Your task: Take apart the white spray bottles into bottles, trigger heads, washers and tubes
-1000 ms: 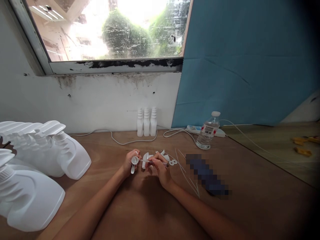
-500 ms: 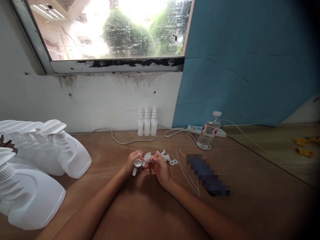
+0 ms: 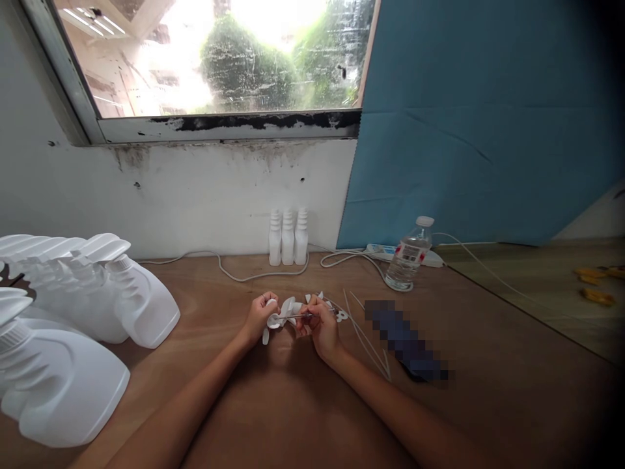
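Note:
My left hand [image 3: 258,318] is closed around a white plastic sprayer part [image 3: 274,322]. The part has a round, cup-like opening, and a narrow tab hangs below it. My right hand [image 3: 323,331] pinches a thin metal pick [image 3: 291,316] that lies level, its tip at the round opening. Just behind the hands are loose white plastic pieces [image 3: 291,305], partly hidden by my fingers. Small white rings [image 3: 342,316] lie beyond my right hand.
White jug-shaped bottles [image 3: 146,306] crowd the left side. Three small white bottles [image 3: 288,244] stand by the wall. A water bottle [image 3: 408,260], a cable [image 3: 244,280], thin white tubes [image 3: 366,345] and a blurred dark blue object [image 3: 407,342] are on the wooden table [image 3: 498,365].
The round opening has tilted away from the camera and shifted slightly right. My right hand has moved a little right, and the pick's tip now sits at the opening.

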Tool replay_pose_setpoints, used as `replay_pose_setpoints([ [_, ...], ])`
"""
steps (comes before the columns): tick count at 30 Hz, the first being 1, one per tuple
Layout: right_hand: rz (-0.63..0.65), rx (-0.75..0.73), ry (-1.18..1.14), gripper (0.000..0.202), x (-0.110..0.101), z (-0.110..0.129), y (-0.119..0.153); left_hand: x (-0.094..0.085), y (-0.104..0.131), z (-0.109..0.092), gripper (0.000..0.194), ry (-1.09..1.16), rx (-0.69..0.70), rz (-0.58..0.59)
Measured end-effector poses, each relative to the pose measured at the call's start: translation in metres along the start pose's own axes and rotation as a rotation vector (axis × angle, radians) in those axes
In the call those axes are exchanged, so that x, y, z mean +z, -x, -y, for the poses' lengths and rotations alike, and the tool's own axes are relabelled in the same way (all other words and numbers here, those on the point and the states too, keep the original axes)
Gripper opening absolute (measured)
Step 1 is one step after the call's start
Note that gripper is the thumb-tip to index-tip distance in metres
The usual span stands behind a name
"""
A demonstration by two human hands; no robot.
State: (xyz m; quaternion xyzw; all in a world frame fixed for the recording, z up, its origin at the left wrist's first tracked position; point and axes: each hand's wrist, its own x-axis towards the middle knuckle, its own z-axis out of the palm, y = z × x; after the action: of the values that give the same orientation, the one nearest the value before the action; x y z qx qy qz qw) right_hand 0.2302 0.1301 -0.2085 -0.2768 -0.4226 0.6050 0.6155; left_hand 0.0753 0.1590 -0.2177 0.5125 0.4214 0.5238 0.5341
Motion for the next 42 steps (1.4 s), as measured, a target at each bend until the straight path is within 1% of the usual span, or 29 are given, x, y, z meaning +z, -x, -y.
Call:
replay_pose_setpoints([
  [5, 0.014, -0.016, 0.060, 0.017, 0.000, -0.002, 0.002, -0.006, 0.000, 0.001, 0.013, -0.168, 0.090, -0.044],
  [9, 0.009, -0.054, 0.141, 0.018, -0.001, -0.002, 0.004, -0.007, 0.004, -0.001, 0.007, -0.312, 0.155, -0.054],
  [16, 0.032, -0.122, 0.294, 0.020, -0.005, -0.003, 0.007, -0.006, 0.007, -0.004, 0.005, -0.454, 0.200, -0.040],
  [21, 0.126, -0.187, 0.481, 0.020, -0.002, -0.003, 0.013, -0.005, 0.009, -0.006, 0.004, -0.511, 0.240, -0.031],
  [26, 0.242, -0.324, 0.670, 0.017, -0.001, 0.000, 0.019, -0.005, 0.014, -0.007, 0.002, -0.558, 0.291, -0.012],
  [28, 0.254, -0.371, 0.715, 0.018, -0.002, 0.000, 0.021, -0.006, 0.015, -0.008, 0.003, -0.577, 0.318, -0.039],
  [31, 0.245, -0.416, 0.760, 0.021, -0.004, -0.001, 0.021, -0.010, 0.014, -0.009, 0.004, -0.604, 0.355, -0.130],
  [34, 0.267, -0.423, 0.802, 0.022, -0.003, -0.003, 0.020, -0.015, 0.010, -0.011, 0.004, -0.634, 0.370, -0.231],
  [36, 0.294, -0.428, 0.838, 0.021, -0.001, -0.004, 0.019, -0.018, 0.008, -0.012, 0.003, -0.657, 0.376, -0.273],
  [39, 0.288, -0.472, 0.894, 0.020, -0.002, -0.004, 0.020, -0.020, 0.006, -0.012, 0.009, -0.688, 0.400, -0.282],
  [42, 0.230, -0.552, 0.952, 0.021, -0.011, 0.001, 0.023, -0.020, 0.005, -0.012, 0.018, -0.713, 0.427, -0.254],
])
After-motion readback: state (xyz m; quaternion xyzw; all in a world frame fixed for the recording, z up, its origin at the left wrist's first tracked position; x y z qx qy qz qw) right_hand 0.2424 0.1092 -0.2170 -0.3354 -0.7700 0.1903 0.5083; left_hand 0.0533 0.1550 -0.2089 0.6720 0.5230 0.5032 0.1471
